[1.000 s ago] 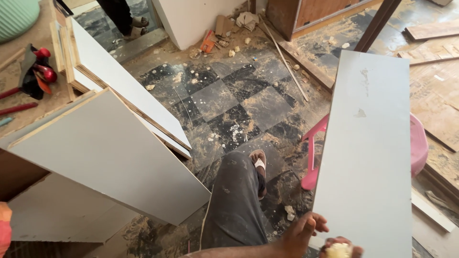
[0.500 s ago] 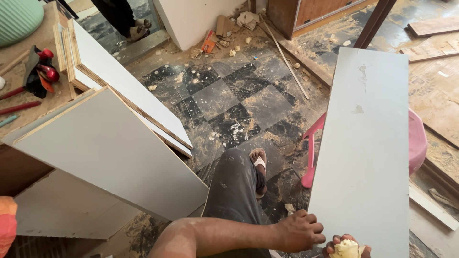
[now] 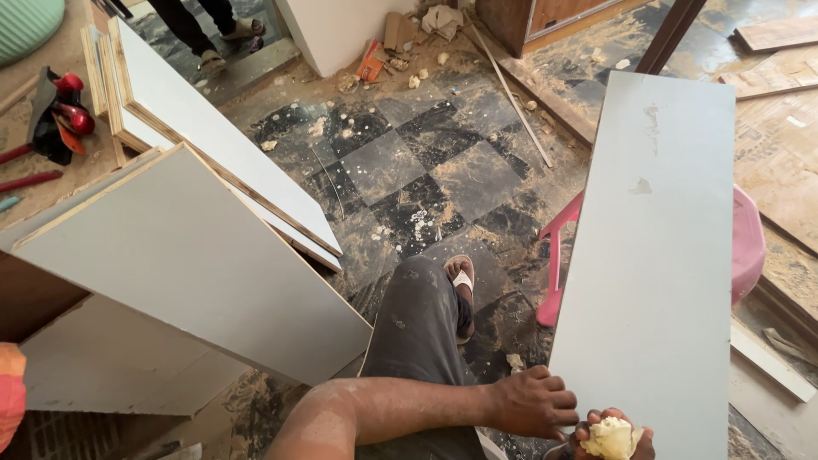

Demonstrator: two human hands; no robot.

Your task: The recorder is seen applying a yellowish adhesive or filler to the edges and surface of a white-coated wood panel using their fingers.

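Note:
A long pale grey laminated board (image 3: 652,255) lies across a pink plastic stool (image 3: 748,247) and runs away from me. My left hand (image 3: 532,402) rests on the board's near left edge, fingers curled against it. At the bottom of the view my right hand (image 3: 615,436) is closed around a crumpled pale yellow wad (image 3: 610,437) beside the board's near end. My leg in dark trousers (image 3: 417,341) and a sandalled foot (image 3: 461,285) stand on the floor left of the board.
Large white panels (image 3: 187,264) lean at the left, with more panels (image 3: 213,136) behind them. A red and black power tool (image 3: 53,115) lies on a surface at far left. The dark tiled floor (image 3: 409,170) is dusty and littered. Another person's feet (image 3: 223,34) stand at the top.
My left arm has come further in from the bottom and settled on the board's near edge. My right hand with the wad has shifted slightly right.

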